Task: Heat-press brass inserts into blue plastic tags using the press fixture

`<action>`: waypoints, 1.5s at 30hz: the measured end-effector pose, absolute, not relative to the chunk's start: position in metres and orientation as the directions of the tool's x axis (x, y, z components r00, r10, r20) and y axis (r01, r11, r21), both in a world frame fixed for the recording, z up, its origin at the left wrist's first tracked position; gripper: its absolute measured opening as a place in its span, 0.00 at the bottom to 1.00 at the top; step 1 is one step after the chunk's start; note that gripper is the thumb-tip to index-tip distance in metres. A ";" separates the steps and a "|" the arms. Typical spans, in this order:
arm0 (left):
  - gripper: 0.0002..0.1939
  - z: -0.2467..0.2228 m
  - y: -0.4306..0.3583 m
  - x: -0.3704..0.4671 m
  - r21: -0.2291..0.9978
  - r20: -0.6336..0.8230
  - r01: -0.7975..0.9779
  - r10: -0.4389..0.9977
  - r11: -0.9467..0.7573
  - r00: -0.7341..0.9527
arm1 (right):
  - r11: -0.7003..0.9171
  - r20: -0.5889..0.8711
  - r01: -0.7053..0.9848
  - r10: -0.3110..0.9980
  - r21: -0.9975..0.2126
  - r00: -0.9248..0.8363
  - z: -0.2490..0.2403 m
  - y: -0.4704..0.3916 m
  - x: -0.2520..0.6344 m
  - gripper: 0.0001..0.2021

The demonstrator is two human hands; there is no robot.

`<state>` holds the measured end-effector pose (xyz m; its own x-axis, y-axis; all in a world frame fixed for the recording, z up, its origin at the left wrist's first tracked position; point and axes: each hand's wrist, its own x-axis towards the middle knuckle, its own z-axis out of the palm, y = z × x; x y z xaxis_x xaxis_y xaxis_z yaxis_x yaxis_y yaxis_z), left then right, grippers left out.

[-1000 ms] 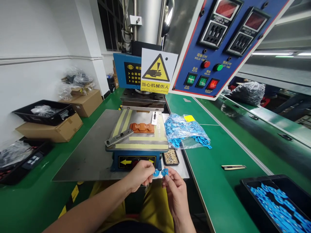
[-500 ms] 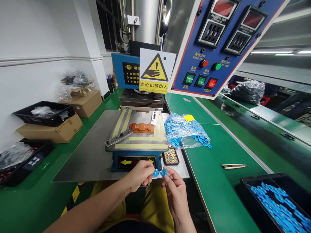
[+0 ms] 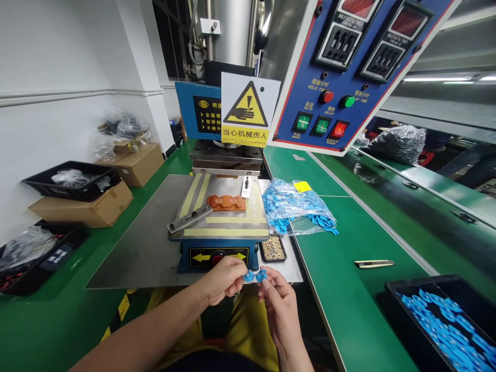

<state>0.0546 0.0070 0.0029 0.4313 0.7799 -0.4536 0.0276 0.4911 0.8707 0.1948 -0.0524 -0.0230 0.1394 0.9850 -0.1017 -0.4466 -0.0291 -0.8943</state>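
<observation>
Close in front of my lap, my left hand and my right hand are both closed on small blue plastic parts. The blue part at my left fingertips and the blue part between my right thumb and fingers are side by side; I cannot tell whether they are one piece or two. Small shiny spots show on them. Just beyond stands a press with a flat bed. An orange fixture block and a grey metal bar lie on that bed.
Right of the press are a black tray of small brass pieces and a plastic bag of blue parts. A utility knife lies on the green table, near a black bin of blue parts. A warning sign hangs at the press head.
Both hands keep nearly the same pose on the blue parts. The view has shifted very slightly.
</observation>
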 end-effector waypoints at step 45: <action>0.10 -0.004 0.003 0.051 0.894 -0.360 -0.068 0.799 0.444 0.482 | 0.005 -0.041 -0.439 0.995 -0.899 0.095 -0.028 -0.056 0.199 0.14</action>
<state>0.0510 0.0031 -0.0038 0.4823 0.7988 -0.3597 -0.0683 0.4437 0.8936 0.1991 -0.0561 -0.0282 0.0950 0.9946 -0.0410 -0.4389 0.0049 -0.8985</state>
